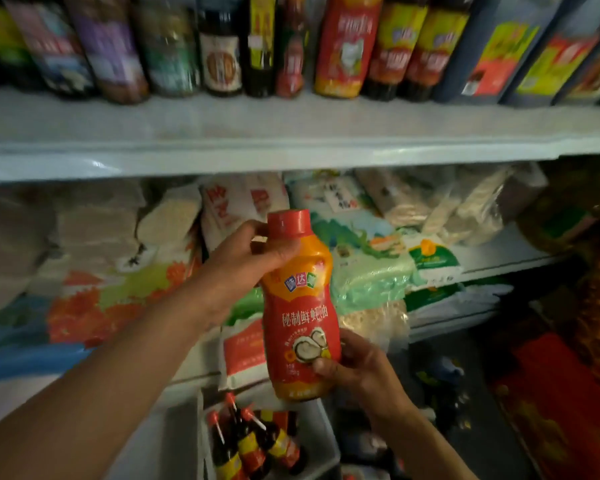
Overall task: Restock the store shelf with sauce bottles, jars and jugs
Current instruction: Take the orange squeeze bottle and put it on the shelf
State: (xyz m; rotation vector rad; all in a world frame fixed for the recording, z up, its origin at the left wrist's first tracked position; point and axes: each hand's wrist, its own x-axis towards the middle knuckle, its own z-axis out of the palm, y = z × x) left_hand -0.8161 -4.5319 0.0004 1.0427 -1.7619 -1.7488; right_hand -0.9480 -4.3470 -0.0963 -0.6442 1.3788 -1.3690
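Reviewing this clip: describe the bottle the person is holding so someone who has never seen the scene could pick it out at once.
Below the white shelf that carries a row of bottles, both hands meet mid-frame on one red and orange squeeze bottle. The left hand has its grip at the neck, the right hand near the base. Unlike the dark bottles in the bin below, it has a wide red cap and an oyster picture.

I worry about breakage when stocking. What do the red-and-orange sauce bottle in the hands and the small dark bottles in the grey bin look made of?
The red-and-orange sauce bottle looks like plastic under a glossy printed shrink sleeve: highlights on its shoulder, moulded red cap. The small dark bottles in the grey bin look like glass, dark and shiny with narrow necks, but blur leaves that uncertain.
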